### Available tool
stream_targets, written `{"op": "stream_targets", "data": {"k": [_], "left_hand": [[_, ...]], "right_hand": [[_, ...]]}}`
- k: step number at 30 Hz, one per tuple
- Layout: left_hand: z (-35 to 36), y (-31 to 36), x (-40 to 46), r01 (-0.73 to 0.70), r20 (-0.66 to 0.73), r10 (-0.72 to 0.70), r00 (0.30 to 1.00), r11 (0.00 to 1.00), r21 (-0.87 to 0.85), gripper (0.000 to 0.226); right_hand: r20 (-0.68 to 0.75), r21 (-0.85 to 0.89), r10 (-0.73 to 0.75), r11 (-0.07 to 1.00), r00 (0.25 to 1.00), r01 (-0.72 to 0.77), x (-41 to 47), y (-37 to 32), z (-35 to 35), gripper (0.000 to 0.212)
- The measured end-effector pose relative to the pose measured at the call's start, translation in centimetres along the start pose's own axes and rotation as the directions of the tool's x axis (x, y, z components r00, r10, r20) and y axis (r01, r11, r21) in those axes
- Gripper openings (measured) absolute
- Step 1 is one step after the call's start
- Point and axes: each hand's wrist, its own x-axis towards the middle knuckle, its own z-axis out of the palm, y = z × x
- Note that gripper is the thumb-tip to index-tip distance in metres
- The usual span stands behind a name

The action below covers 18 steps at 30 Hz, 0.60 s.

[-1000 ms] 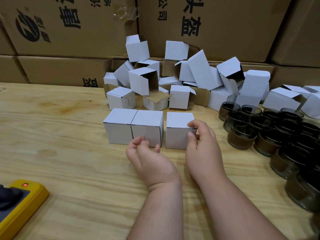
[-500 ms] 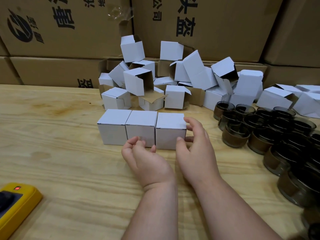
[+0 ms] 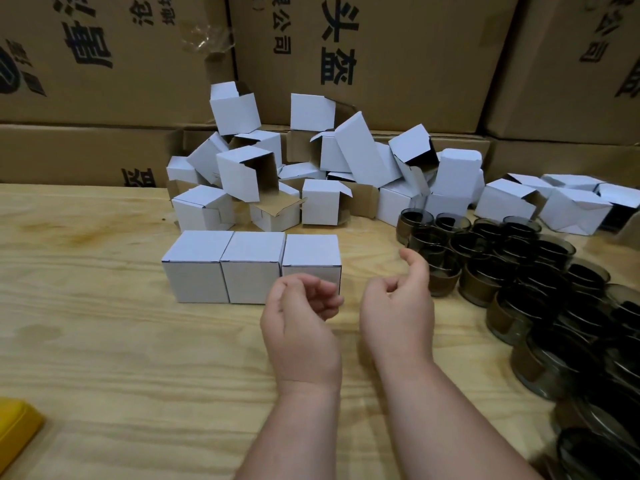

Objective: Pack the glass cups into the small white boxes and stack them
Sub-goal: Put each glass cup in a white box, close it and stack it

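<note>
Three closed white boxes stand side by side in a row on the wooden table: the left box (image 3: 197, 268), the middle box (image 3: 251, 268) and the right box (image 3: 311, 252). My left hand (image 3: 299, 317) hovers just in front of the right box, fingers loosely curled, holding nothing. My right hand (image 3: 400, 303) is a little to the right of the row, apart from it, fingers loosely curled and empty. Several dark glass cups (image 3: 481, 258) with brown bands crowd the table's right side. A heap of open, empty white boxes (image 3: 325, 202) lies behind the row.
Large brown cartons (image 3: 398, 64) wall off the back of the table (image 3: 104, 341). A yellow device (image 3: 17, 424) pokes in at the lower left corner. More open white boxes (image 3: 568, 206) lie at the far right behind the cups.
My right hand pushed the third box against the other two, then let go and drew back to the right. My left hand lifted slightly and shifted right.
</note>
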Motion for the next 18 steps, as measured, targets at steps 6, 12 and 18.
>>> {"op": "stream_targets", "data": {"k": [6,12,18], "left_hand": [[-0.1,0.0,-0.1,0.036,0.033,-0.039,0.999,0.997,0.071,0.027],[-0.1,0.1,-0.4,0.014,0.051,-0.021,0.998,0.991,0.133,0.022],[0.1,0.3,-0.2,0.013,0.011,-0.013,1.000,0.999,0.043,0.026]], "right_hand": [[-0.011,0.099,0.104,0.990,0.995,-0.102,1.1,-1.2,1.5,0.027],[0.002,0.146,-0.074,0.987,0.997,0.073,5.9,-9.0,3.4,0.014],[0.592,-0.116,-0.058,0.981,0.804,0.156,9.4,-14.5,8.1,0.023]]}}
